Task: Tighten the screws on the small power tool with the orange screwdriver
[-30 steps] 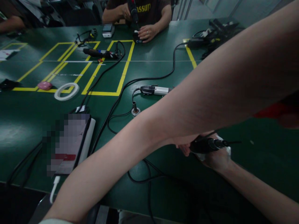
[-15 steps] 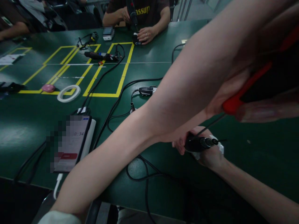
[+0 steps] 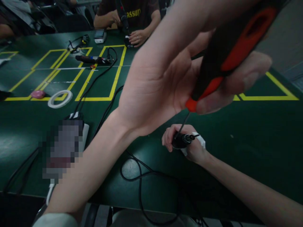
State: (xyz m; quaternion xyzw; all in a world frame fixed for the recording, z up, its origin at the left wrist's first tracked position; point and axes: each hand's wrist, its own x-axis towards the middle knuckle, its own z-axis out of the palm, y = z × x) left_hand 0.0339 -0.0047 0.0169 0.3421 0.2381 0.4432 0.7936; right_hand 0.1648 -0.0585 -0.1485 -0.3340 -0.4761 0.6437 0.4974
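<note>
Since half a second ago the left hand (image 3: 165,78) has swung up close to the camera, and the red-and-black screwdriver (image 3: 227,47) in it now fills the upper right. Its fingers (image 3: 236,78) are wrapped about the handle, thumb along the far side, and the thin shaft runs down from below the fingers to the dark rotary tool (image 3: 181,140). The right hand (image 3: 187,143) grips that tool, fingers curled over its body with the metal nose jutting out just past them, resting on the green table (image 3: 248,135). A black cable (image 3: 139,173) loops on the table near the wrist. Farther left lie a blurred phone (image 3: 63,145) and a white tape ring (image 3: 60,99). Across the table another person's hand (image 3: 137,37) rests on a small device.
</note>
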